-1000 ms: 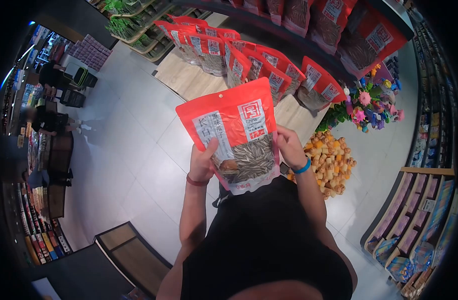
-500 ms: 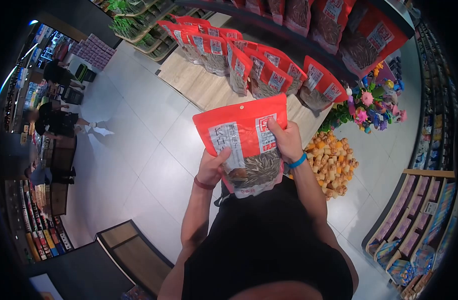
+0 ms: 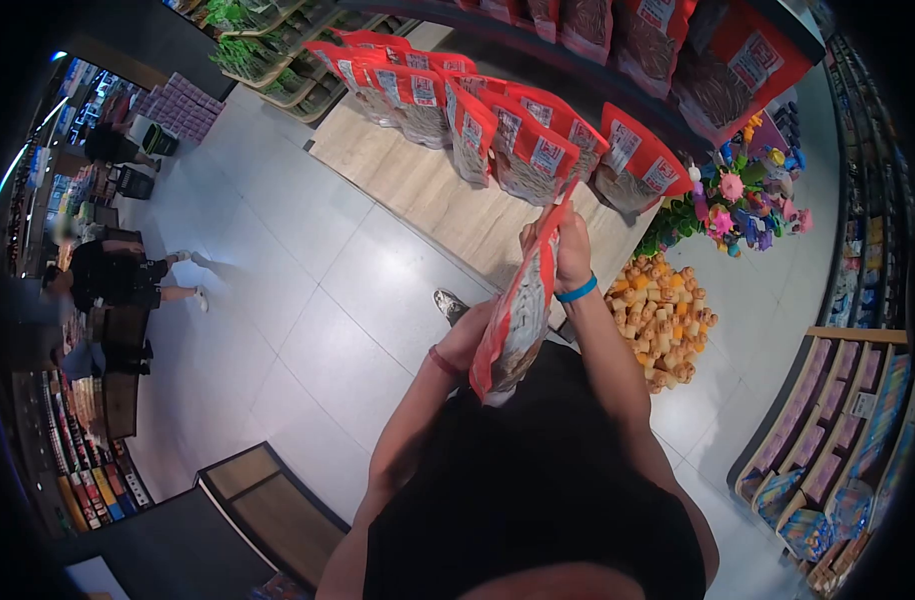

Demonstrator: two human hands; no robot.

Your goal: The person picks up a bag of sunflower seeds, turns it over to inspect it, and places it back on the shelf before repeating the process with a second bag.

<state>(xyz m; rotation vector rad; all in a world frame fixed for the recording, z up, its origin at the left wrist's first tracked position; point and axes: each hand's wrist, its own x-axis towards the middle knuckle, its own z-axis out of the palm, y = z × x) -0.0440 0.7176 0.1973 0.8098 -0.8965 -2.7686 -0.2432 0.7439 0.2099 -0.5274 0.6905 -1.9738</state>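
A red and clear bag of seeds (image 3: 523, 310) is turned nearly edge-on in front of my body. My right hand (image 3: 572, 250) grips its upper edge, with a blue band on the wrist. Against the bag's lower left side rests my left hand (image 3: 466, 338), its fingers partly hidden behind the bag; a dark red band circles that wrist. Just beyond the bag, several similar red bags (image 3: 533, 150) stand upright on a wooden display table (image 3: 378, 170).
More red bags (image 3: 653, 45) stand on a raised dark shelf. Right of the table are colourful toys (image 3: 733, 188) and a pile of tan and orange items (image 3: 663, 320). Shelves (image 3: 818, 420) line the right. A person in dark clothes (image 3: 123, 272) is at the left.
The bag has swung from front-facing to nearly edge-on, still between my hands. My left hand has moved right. The person at the left has shifted, with both legs now showing.
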